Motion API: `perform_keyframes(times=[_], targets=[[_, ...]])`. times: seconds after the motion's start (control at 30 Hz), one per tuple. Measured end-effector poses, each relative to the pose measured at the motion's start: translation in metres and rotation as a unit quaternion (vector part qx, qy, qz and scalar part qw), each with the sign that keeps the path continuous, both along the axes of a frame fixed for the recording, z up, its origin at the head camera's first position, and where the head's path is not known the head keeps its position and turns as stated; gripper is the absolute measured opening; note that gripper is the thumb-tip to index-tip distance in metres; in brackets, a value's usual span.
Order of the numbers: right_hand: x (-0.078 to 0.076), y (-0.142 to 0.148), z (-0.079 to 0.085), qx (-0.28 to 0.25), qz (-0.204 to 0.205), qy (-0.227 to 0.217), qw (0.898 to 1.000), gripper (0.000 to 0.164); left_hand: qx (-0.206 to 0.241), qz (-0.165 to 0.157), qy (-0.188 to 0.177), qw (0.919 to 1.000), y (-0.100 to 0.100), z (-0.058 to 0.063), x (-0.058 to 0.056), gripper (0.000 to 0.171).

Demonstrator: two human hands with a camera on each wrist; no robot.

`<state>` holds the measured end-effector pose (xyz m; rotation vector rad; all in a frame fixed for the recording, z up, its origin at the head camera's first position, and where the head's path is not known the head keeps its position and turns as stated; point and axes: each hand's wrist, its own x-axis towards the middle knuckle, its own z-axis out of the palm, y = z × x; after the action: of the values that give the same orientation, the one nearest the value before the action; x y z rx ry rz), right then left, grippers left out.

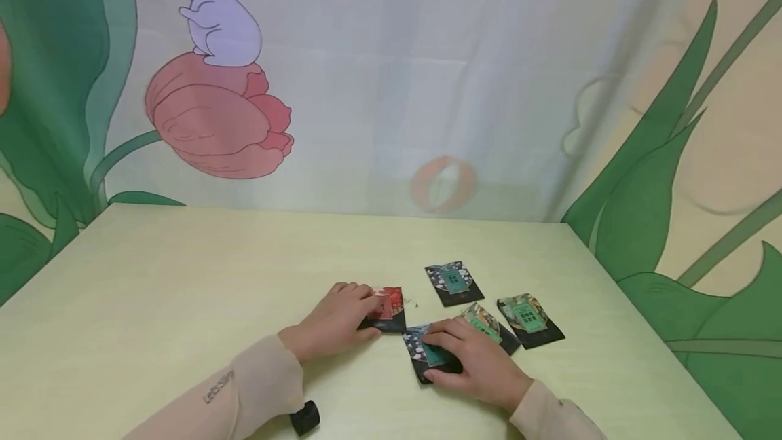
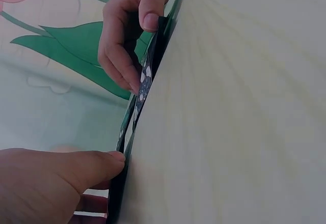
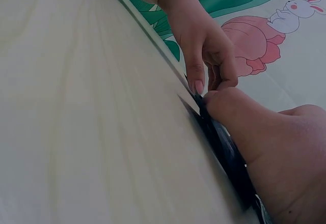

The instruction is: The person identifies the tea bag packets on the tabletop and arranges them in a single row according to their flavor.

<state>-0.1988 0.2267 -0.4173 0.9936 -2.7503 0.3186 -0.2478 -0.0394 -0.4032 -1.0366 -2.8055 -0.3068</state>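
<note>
Head view, hands (image 1: 339, 316) on flat rectangular packets (image 1: 397, 314), rippled cloth backdrop (image 1: 379, 87).

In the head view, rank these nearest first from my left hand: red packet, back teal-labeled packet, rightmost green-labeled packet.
1. Red packet: partly under left hand.
2. Back teal-labeled packet: right, farther back.
3. Rightmost green-labeled packet: far right.

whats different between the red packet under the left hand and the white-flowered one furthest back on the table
The red packet has a red design and label; the white-flowered packet has pale blossoms on dark blue with a teal label. The left hand partly covers the red packet, while no hand touches the white-flowered packet. Both have a black lower part.
</note>
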Motion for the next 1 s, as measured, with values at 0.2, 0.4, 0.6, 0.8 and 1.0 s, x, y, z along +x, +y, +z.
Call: perform_keyframes(times=[0.2,0.4,0.6,0.8,1.0], targets=[[0.0,0.0,-0.001,-0.005,0.004,0.015,1.0,0.047,-0.004,0.003,-0.003,1.0,-0.011,0.002,0.009,0.046],[0.002,-0.002,0.0,-0.008,0.002,0.011,1.0,0.046,-0.008,0.004,-0.013,0.9999,-0.023,0.006,0.019,0.048],[0.001,0.0,-0.001,-0.01,0.007,0.025,1.0,0.045,-0.005,-0.001,-0.013,0.9999,-0.03,0.007,0.025,0.046],[0.001,0.001,-0.003,-0.014,0.014,0.031,0.999,0.043,-0.011,-0.008,0.001,0.9999,-0.04,0.007,0.032,0.046],[0.0,0.0,-0.004,-0.013,0.015,0.028,0.999,0.044,-0.005,-0.01,0.004,0.9999,-0.049,0.008,0.04,0.046]])
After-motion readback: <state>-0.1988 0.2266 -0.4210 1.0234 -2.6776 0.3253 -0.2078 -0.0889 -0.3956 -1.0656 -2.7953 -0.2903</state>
